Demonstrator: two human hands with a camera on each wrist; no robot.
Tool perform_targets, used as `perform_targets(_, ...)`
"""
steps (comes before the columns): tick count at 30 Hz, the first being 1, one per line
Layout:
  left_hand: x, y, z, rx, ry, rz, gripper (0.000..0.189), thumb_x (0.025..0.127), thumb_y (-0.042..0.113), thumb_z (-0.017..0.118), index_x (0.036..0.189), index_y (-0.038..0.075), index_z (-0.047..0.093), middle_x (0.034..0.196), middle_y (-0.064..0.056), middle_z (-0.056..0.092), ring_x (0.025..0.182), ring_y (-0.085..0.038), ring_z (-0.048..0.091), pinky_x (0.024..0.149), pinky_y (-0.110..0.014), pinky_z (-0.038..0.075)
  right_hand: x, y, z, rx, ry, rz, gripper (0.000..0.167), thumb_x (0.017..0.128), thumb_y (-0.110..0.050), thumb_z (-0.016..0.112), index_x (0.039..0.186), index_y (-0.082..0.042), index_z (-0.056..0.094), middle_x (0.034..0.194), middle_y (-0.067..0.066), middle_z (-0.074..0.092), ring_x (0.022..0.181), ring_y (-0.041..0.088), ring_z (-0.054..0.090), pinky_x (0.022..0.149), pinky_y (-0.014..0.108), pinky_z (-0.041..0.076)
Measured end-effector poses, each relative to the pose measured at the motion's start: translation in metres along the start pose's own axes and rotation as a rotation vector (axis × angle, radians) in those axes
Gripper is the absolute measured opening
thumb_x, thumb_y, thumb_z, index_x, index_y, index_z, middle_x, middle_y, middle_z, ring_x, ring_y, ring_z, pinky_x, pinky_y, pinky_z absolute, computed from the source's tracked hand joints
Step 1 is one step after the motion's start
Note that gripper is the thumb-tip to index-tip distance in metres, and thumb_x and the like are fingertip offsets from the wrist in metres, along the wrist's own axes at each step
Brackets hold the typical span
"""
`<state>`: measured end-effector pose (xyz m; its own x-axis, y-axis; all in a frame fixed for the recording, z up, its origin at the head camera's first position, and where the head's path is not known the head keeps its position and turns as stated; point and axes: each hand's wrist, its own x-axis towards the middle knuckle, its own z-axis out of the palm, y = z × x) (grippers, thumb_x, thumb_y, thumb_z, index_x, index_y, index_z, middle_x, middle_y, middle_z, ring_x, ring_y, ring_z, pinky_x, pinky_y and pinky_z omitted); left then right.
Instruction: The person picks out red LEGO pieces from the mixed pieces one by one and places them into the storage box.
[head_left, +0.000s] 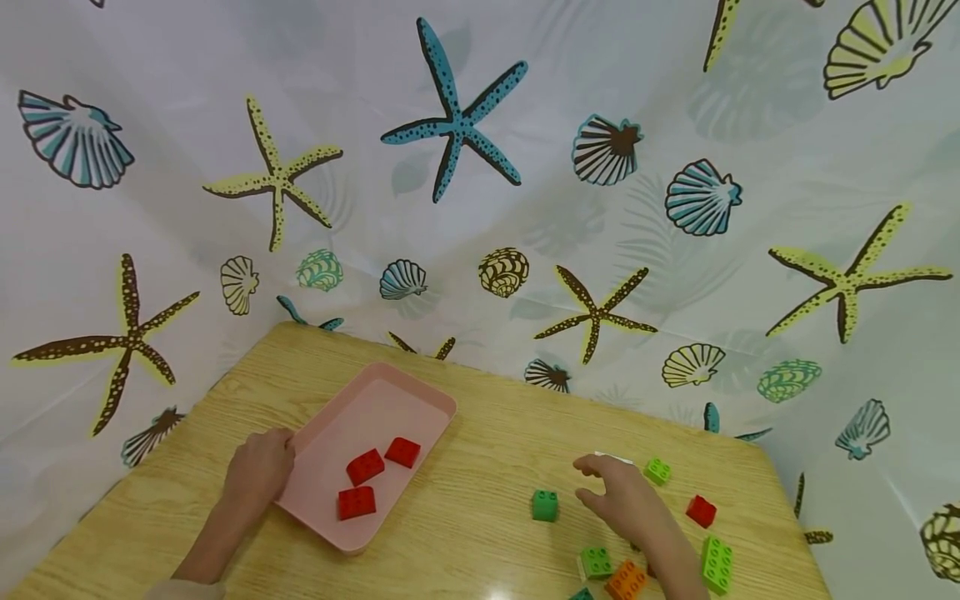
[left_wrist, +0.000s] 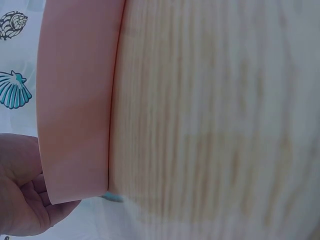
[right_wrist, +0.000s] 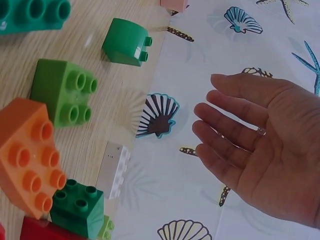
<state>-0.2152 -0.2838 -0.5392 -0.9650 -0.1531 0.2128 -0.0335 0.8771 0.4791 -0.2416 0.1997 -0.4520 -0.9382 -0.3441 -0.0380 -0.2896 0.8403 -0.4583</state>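
Observation:
A pink tray (head_left: pixel 375 392) lies on the table with three red building bricks (head_left: pixel 365 467) in it. My left hand (head_left: pixel 258 467) grips its left edge; in the left wrist view the fingers curl round the end of the tray wall (left_wrist: pixel 75 110). My right hand (head_left: pixel 626 496) is held over the loose bricks with nothing in it, fingers parted and lightly bent. Nearest to it stands a green brick with a curved side (head_left: pixel 545 505), left of the fingertips. A white brick (right_wrist: pixel 114 170) is partly hidden behind the hand in the head view.
Around the right forearm lie a light green brick (head_left: pixel 597 562), an orange brick (head_left: pixel 626 581), a long lime brick (head_left: pixel 717 565), a red brick (head_left: pixel 701 511) and a small lime brick (head_left: pixel 657 471). A patterned cloth (head_left: pixel 480 225) hangs along the back and sides of the wooden table (head_left: pixel 480 500).

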Motion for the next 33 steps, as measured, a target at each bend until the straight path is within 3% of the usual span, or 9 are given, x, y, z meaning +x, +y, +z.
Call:
perform_targets(9,0.000,0.000,0.000,-0.026,-0.050,-0.046,0.016,0.096,0.001,0.054,0.095,-0.003,0.070,0.068,-0.009,0.061,0.057,-0.024,0.056,0.049,-0.042,0.046,-0.006,0.010,-0.013,0.010,-0.047,0.056,0.033,0.087,-0.007,0.075,0.119,-0.003,0.068,0.118,0.012,0.066,0.110,0.036,0.061,0.090,0.052,0.049)
perform_targets(19,-0.001,0.002,-0.001,-0.015,-0.015,-0.015,0.016,0.094,-0.001,0.056,0.100,-0.006,0.070,0.076,-0.018,0.066,0.061,-0.028,0.061,0.051,-0.046,0.049,-0.014,0.025,-0.018,-0.013,-0.091,0.117,0.036,0.087,-0.008,0.075,0.121,-0.001,0.066,0.117,0.014,0.066,0.110,0.039,0.060,0.090,0.054,0.048)
perform_targets(33,0.000,0.001,0.000,-0.014,-0.022,-0.022,0.015,0.095,0.000,0.055,0.093,-0.003,0.070,0.071,-0.014,0.063,0.058,-0.027,0.058,0.050,-0.045,0.047,-0.025,0.040,-0.018,0.021,-0.106,0.179,0.041,0.086,-0.007,0.076,0.124,0.002,0.064,0.120,0.017,0.065,0.112,0.039,0.059,0.090,0.053,0.049)
